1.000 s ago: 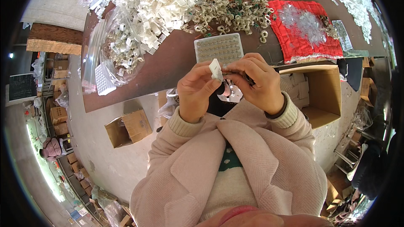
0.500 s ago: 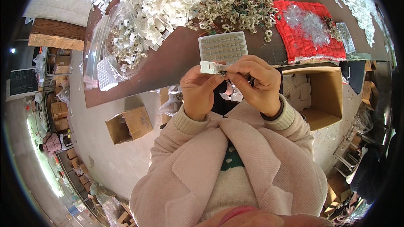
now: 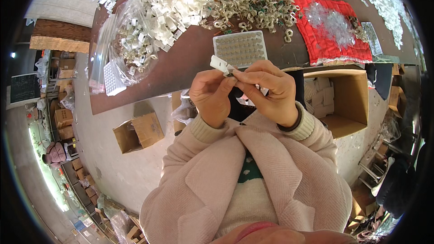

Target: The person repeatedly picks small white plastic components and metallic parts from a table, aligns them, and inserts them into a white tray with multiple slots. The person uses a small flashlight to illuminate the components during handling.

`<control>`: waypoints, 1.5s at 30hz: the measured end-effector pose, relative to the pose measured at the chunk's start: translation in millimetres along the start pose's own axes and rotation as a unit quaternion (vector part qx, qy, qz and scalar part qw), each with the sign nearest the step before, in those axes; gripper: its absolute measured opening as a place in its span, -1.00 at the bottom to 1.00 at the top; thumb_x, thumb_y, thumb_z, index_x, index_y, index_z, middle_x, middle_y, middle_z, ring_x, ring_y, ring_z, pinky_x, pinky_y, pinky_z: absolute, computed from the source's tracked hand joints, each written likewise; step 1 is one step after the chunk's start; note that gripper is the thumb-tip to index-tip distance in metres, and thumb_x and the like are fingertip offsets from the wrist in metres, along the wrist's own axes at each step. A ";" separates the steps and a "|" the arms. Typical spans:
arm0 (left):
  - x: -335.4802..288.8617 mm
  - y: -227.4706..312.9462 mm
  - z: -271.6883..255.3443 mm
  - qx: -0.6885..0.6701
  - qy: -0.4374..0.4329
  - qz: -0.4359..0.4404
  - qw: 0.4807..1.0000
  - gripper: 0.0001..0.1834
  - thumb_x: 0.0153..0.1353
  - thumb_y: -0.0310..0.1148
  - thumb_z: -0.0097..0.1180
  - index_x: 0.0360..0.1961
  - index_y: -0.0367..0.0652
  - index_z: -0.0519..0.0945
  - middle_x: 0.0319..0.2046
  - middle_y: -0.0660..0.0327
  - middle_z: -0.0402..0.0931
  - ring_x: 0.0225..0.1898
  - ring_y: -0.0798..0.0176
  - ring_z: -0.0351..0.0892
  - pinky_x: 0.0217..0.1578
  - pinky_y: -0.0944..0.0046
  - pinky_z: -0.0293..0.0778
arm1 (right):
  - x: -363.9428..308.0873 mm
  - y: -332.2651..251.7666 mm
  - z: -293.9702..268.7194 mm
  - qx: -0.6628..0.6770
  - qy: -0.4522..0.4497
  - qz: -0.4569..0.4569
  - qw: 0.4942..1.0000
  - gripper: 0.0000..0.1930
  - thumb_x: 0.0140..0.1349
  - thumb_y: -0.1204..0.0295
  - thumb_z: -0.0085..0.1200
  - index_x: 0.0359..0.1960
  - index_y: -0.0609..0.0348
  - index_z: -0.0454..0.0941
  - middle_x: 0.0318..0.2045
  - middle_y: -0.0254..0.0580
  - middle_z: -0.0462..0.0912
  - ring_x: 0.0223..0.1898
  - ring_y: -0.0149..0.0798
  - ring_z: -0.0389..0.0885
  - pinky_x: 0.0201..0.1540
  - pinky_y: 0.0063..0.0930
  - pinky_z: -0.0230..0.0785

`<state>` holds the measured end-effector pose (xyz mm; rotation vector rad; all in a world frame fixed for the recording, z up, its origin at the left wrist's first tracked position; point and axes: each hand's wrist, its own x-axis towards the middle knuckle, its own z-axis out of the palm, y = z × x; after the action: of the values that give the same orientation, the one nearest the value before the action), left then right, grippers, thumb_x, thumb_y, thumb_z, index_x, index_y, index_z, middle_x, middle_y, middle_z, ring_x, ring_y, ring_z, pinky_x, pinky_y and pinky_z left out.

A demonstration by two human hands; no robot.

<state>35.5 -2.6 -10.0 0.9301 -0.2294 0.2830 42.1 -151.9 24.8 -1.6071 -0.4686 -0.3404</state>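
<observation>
Just in front of the table's near edge, a small white plastic housing (image 3: pixel 220 64) is pinched between the fingertips of my left hand (image 3: pixel 211 95). It tilts with its far end up and to the left. My right hand (image 3: pixel 270 91) has thumb and fingers closed at the housing's lower right end, on a small part I cannot make out. Beyond my hands lies a whitish tray (image 3: pixel 239 49) with rows of small round pockets. Farther back is a heap of coiled wires with small parts (image 3: pixel 253 9), beside a big pile of white housings (image 3: pixel 172 0).
A red cloth (image 3: pixel 316 47) with clear plastic pieces lies at the right of the brown table (image 3: pixel 181 70). Clear bags (image 3: pixel 106 49) of parts rest at the left. An open cardboard box (image 3: pixel 352 104) holds white pieces below the edge; a smaller box (image 3: pixel 149 131) stands on the floor.
The housing has turned from nearly level to tilted, its left end now higher. My right hand has shifted slightly left, closer to my left hand.
</observation>
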 end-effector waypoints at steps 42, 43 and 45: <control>-20.0 4.1 -57.1 -0.080 0.072 -0.174 0.979 -0.88 0.41 -0.43 0.13 -0.06 -0.12 0.53 -0.07 0.00 0.65 -0.17 0.20 0.69 0.02 0.10 0.63 | -1.7 55.5 -31.7 -0.291 0.037 0.032 0.956 -0.82 0.15 0.64 0.26 -0.21 0.19 0.72 -0.31 -0.08 0.70 -0.32 -0.07 0.69 -0.26 -0.34 0.52; -20.0 2.5 -55.9 -0.084 0.069 -0.184 0.977 -0.87 0.41 -0.44 0.12 -0.06 -0.12 0.53 -0.06 -0.01 0.65 -0.18 0.19 0.70 0.01 0.10 0.64 | -2.3 57.7 -29.2 -0.295 0.029 0.032 0.954 -0.82 0.14 0.62 0.27 -0.21 0.18 0.72 -0.31 -0.08 0.70 -0.31 -0.05 0.69 -0.25 -0.33 0.52; -19.7 0.5 -53.5 -0.092 0.066 -0.201 0.973 -0.87 0.42 -0.44 0.11 -0.04 -0.13 0.53 -0.04 -0.04 0.64 -0.20 0.18 0.71 0.00 0.10 0.65 | -1.9 61.2 -27.1 -0.313 0.021 0.028 0.949 -0.83 0.13 0.59 0.28 -0.23 0.14 0.73 -0.32 -0.10 0.68 -0.30 -0.04 0.68 -0.26 -0.30 0.52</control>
<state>20.7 38.4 -46.8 0.7512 0.0585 -0.0516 72.1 -182.1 -26.9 -2.2201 -0.2920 -0.5140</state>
